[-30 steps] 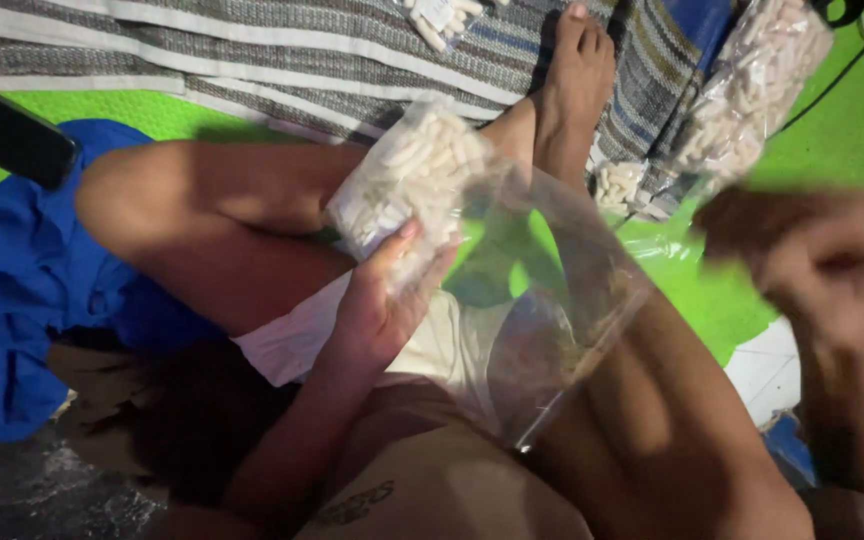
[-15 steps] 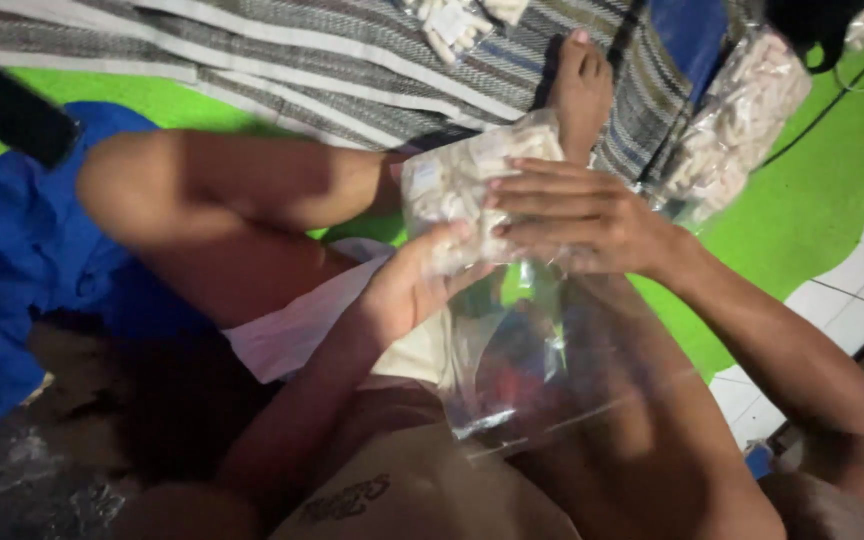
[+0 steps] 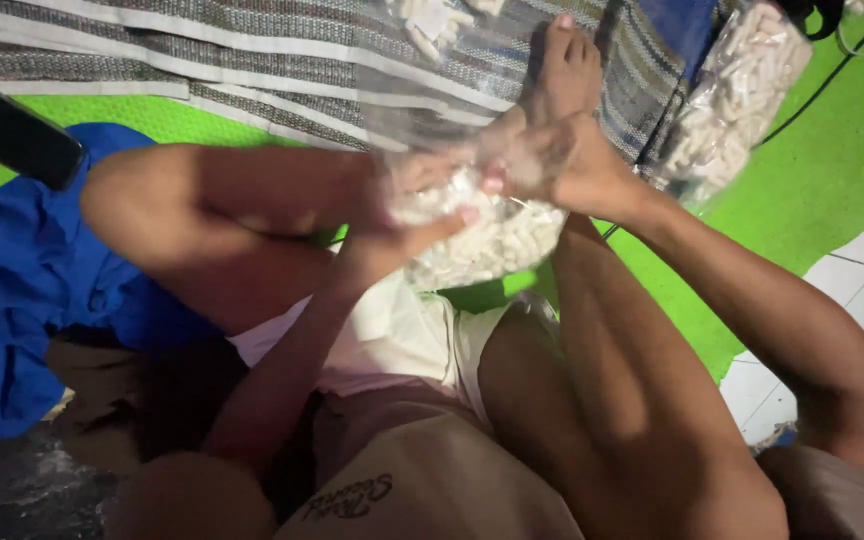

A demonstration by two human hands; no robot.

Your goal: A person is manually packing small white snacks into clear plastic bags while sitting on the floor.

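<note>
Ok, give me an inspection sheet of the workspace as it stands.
Surface: green mat, striped cloth above it, white tiles at right.
Job's things: clear bag of small white pieces, held over the lap.
Clutter: second filled bag, blue cloth, dark flat object.
Grippers: left hand cups the bag from below; right hand grips its top.
Cables: dark cable on the mat.
Surroundings: nothing seen.

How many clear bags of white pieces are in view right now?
2, perhaps more. One bag sits between the left hand and right hand. A second bag lies at upper right. White pieces at the top edge may belong to a third.
</note>
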